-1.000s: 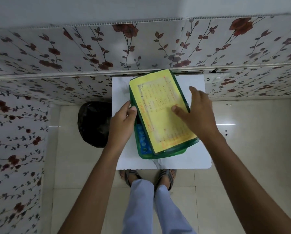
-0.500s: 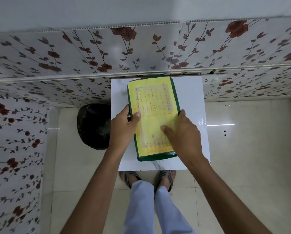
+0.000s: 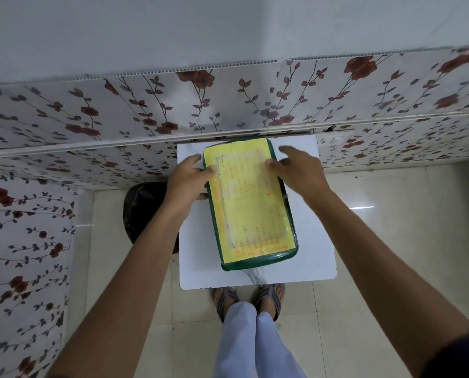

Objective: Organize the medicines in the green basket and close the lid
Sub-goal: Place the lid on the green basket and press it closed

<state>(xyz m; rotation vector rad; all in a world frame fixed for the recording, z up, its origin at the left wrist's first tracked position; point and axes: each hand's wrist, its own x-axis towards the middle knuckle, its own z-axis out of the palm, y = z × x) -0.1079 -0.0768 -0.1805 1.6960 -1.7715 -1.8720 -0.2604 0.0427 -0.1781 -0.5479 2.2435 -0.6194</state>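
The green basket (image 3: 258, 264) stands on a small white table (image 3: 315, 249), lengthwise away from me. Its lid (image 3: 249, 203), green-rimmed with a yellow printed sheet on top, lies flat and square over the basket, so the medicines inside are hidden. My left hand (image 3: 188, 180) rests on the lid's far left edge, thumb on the yellow sheet. My right hand (image 3: 300, 171) rests on the far right edge, fingers spread, thumb on the sheet. Neither hand lifts anything.
A black bin bag (image 3: 143, 208) sits on the floor left of the table. Flower-patterned wall panels (image 3: 228, 105) run close behind the table and along the left. My sandalled feet (image 3: 248, 298) stand at the table's near edge on pale floor tiles.
The lid was askew with the blue contents showing; it now lies flat and aligned on the basket. Both hands slid from the lid's middle to its far corners.
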